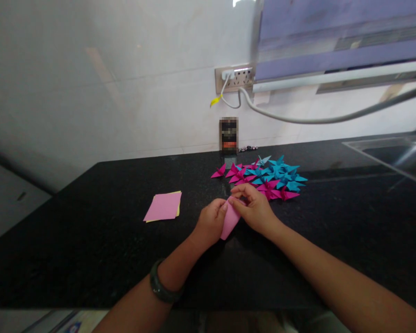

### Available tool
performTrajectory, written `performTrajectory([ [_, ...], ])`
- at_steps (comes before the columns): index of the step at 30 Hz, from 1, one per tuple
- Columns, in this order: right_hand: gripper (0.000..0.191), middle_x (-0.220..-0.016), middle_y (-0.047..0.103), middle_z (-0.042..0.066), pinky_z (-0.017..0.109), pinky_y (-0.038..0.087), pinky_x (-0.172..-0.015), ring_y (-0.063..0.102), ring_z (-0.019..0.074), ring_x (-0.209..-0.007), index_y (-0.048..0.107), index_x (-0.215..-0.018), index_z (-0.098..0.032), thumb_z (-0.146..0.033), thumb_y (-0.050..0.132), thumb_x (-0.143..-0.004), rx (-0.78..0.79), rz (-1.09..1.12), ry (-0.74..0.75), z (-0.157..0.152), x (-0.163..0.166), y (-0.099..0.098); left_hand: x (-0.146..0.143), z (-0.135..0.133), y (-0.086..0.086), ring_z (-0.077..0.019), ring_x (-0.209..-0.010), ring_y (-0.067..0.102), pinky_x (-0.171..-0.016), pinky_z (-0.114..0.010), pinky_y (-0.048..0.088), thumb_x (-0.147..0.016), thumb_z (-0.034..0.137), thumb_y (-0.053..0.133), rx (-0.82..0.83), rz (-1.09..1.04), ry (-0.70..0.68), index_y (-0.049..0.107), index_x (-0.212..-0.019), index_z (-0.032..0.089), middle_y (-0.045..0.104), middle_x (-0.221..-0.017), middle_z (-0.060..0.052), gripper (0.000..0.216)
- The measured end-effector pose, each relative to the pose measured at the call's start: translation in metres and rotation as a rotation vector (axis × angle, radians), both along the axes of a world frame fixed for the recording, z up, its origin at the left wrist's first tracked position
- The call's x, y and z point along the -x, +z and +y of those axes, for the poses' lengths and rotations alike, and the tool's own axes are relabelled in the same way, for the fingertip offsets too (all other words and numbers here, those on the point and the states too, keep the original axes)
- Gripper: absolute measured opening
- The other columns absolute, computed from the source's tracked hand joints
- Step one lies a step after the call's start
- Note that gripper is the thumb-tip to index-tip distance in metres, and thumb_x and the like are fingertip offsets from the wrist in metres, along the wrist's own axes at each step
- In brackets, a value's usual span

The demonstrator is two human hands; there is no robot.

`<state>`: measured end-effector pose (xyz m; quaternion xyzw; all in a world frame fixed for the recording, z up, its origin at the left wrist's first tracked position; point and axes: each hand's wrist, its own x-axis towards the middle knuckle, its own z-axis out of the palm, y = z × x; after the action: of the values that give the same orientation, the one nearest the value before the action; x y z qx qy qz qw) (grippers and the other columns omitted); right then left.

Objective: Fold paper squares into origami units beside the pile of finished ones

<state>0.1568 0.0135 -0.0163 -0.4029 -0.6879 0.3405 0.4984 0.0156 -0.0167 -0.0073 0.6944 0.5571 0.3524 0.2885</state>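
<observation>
A partly folded sheet of pink origami paper [230, 221] is held between my two hands above the dark counter. My left hand [211, 218] grips its left side, thumb on top. The fingers of my right hand [254, 208] pinch its upper right edge; they hide part of the folds. Just beyond my right hand lies a cluster of folded paper cranes, magenta ones [241, 175] and blue ones [280, 173], with a pale blue crane [263, 160] at the back. To the left of my hands rests a stack of square paper [163, 206], pink on top with yellow showing beneath.
The black countertop [107, 240] runs back to a tiled wall. A phone [229, 135], blurred, leans there below a wall socket [234, 78] with a plugged-in charger and cables. A sink [398, 155] is set into the counter at far right.
</observation>
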Motion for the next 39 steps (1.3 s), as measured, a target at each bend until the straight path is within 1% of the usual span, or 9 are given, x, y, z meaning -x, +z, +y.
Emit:
performTrajectory([
  [6,0.015,-0.078,0.061,0.003,0.028,0.047,-0.068,0.060,0.0143,-0.073,0.054,-0.089,-0.019,-0.019,0.055,-0.074,-0.072,-0.052,-0.034,-0.002,-0.001,0.002,-0.003,0.000,-0.002,-0.0131,-0.058,0.048,-0.053,-0.024,0.030,-0.083,0.033,0.036,-0.006,0.057,-0.019,0.053,-0.068,0.017,0.052,-0.061,0.001,0.028],
  [10,0.016,-0.078,0.061,0.003,0.028,0.047,-0.067,0.059,0.0143,-0.071,0.054,-0.088,-0.018,-0.022,0.057,-0.073,-0.044,-0.011,-0.030,-0.003,0.000,0.005,-0.001,0.000,-0.001,-0.0118,-0.054,0.044,-0.052,-0.024,0.028,-0.082,0.031,0.038,-0.030,0.064,-0.008,0.051,-0.061,0.016,0.048,-0.056,0.002,0.028],
  [14,0.028,-0.073,0.059,0.002,0.026,0.046,-0.059,0.056,0.0137,-0.066,0.054,-0.088,-0.016,-0.033,0.063,-0.067,0.145,0.116,-0.041,0.000,0.001,0.007,-0.001,0.001,0.000,-0.0112,-0.053,0.043,-0.050,-0.023,0.028,-0.080,0.033,0.041,-0.050,-0.097,0.055,0.054,-0.061,0.016,0.048,-0.055,0.002,0.029],
  [17,0.027,-0.065,0.058,0.002,0.024,0.043,-0.051,0.053,0.0119,-0.056,0.055,-0.074,-0.014,-0.038,0.063,-0.065,0.372,0.064,0.093,0.000,0.000,0.008,0.000,0.004,-0.003,-0.0114,-0.053,0.044,-0.049,-0.023,0.031,-0.077,0.035,0.046,0.014,-0.318,0.118,0.060,-0.067,0.014,0.053,-0.058,0.001,0.026],
  [20,0.025,-0.066,0.059,0.001,0.023,0.042,-0.051,0.051,0.0106,-0.055,0.057,-0.070,-0.013,-0.037,0.063,-0.065,0.467,0.081,0.181,-0.004,0.003,0.008,0.000,0.007,-0.006,-0.0123,-0.058,0.048,-0.053,-0.023,0.036,-0.071,0.032,0.053,0.034,-0.468,0.183,0.063,-0.069,0.013,0.057,-0.063,-0.002,0.021],
  [24,0.026,-0.069,0.060,0.001,0.024,0.042,-0.055,0.051,0.0099,-0.056,0.059,-0.076,-0.013,-0.036,0.062,-0.065,0.509,0.163,0.221,-0.008,0.009,0.006,0.000,0.009,-0.010,-0.0126,-0.059,0.050,-0.054,-0.024,0.038,-0.067,0.031,0.059,0.114,-0.634,0.183,0.064,-0.069,0.012,0.058,-0.065,-0.002,0.020],
  [27,0.026,-0.059,0.055,-0.001,0.022,0.040,-0.051,0.048,0.0088,-0.051,0.056,-0.065,-0.013,-0.038,0.064,-0.062,0.526,0.175,0.145,-0.007,0.011,0.005,0.000,0.009,-0.010,-0.0104,-0.052,0.046,-0.050,-0.023,0.036,-0.065,0.034,0.061,0.199,-0.716,0.185,0.063,-0.067,0.011,0.055,-0.057,-0.001,0.023],
  [31,0.030,-0.049,0.045,-0.005,0.021,0.036,-0.046,0.040,0.0065,-0.045,0.046,-0.053,-0.016,-0.038,0.065,-0.061,0.505,0.201,0.094,-0.006,0.009,0.005,0.002,0.010,-0.008,-0.0101,-0.049,0.045,-0.047,-0.022,0.036,-0.063,0.038,0.063,0.185,-0.719,0.243,0.062,-0.065,0.011,0.051,-0.052,0.001,0.027],
  [39,0.028,-0.051,0.043,-0.004,0.021,0.035,-0.046,0.038,0.0072,-0.046,0.050,-0.059,-0.015,-0.040,0.058,-0.067,0.438,0.229,0.063,-0.006,0.010,0.006,0.001,0.008,-0.006,-0.0080,-0.047,0.044,-0.046,-0.021,0.035,-0.066,0.038,0.062,0.153,-0.751,0.254,0.059,-0.062,0.012,0.050,-0.052,0.003,0.027],
])
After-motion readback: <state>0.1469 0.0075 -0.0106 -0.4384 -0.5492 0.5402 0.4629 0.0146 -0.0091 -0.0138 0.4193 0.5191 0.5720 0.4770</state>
